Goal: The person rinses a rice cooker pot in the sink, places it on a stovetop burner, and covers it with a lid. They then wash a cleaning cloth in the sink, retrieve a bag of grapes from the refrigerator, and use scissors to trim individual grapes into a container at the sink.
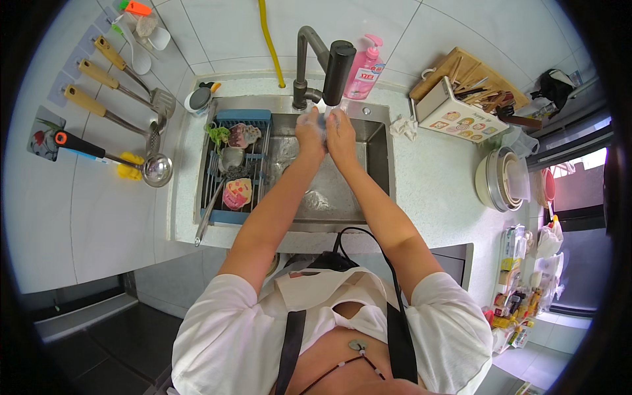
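White foam (321, 124) shows on the left hand (308, 135), just beside the right hand (340, 135), below the dark-grey curved tap (340, 71) over the rectangular steel sink (329, 197); I cannot tell how open either grip is or what it holds.

Sink basin (336, 179): smooth metal, satin sheen, glossy where wet. Faucet (340, 72): dark, metal-like body, matt to satin. Pump bottle (361, 78): pink plastic, glossy. From where I stand, the wall tiles (217, 33) reflect light: smooth, glossy. Countertop (434, 178): hard, finely speckled, low sheen. Draining rack (243, 117): blue plastic. Ladle (157, 170): polished metal bowl. Utensil handles (84, 100): smooth wood. Shirt (454, 329): matt white cloth, creased.
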Tool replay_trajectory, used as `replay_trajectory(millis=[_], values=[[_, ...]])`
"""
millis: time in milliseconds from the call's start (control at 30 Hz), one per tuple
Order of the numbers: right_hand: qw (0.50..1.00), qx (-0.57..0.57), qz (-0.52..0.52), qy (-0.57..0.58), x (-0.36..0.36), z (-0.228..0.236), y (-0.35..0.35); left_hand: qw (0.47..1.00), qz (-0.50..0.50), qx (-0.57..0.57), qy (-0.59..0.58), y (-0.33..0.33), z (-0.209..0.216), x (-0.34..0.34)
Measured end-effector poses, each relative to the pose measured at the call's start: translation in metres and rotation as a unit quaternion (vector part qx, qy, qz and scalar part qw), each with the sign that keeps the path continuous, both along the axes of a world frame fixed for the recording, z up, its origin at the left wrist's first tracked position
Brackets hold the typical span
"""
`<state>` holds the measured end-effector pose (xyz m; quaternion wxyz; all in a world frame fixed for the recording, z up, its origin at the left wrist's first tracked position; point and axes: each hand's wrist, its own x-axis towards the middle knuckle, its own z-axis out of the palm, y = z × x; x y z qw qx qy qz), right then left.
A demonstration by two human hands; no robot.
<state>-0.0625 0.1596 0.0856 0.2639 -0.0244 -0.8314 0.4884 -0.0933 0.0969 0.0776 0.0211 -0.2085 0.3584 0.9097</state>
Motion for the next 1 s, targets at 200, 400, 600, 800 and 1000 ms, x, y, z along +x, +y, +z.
replay_trajectory(millis=[200,400,600,800,1000], values=[[0.980,-0.141,-0.014,-0.138,-0.015,-0.015,-0.005,0.981,0.044,-0.182,0.042,-0.007,-0.009,-0.008],[0.830,-0.476,-0.007,-0.291,-0.022,-0.014,-0.006,0.867,0.034,-0.465,0.175,-0.014,0.008,0.005],[0.956,-0.239,0.081,-0.149,-0.006,-0.007,0.003,0.935,-0.033,-0.340,0.095,-0.029,-0.030,-0.022],[0.972,0.151,0.175,0.038,0.018,0.004,0.020,0.962,-0.272,0.026,0.003,-0.042,-0.012,-0.019],[0.976,0.187,0.101,0.046,0.018,0.013,0.027,0.943,-0.319,-0.074,-0.061,-0.030,0.006,-0.010]])
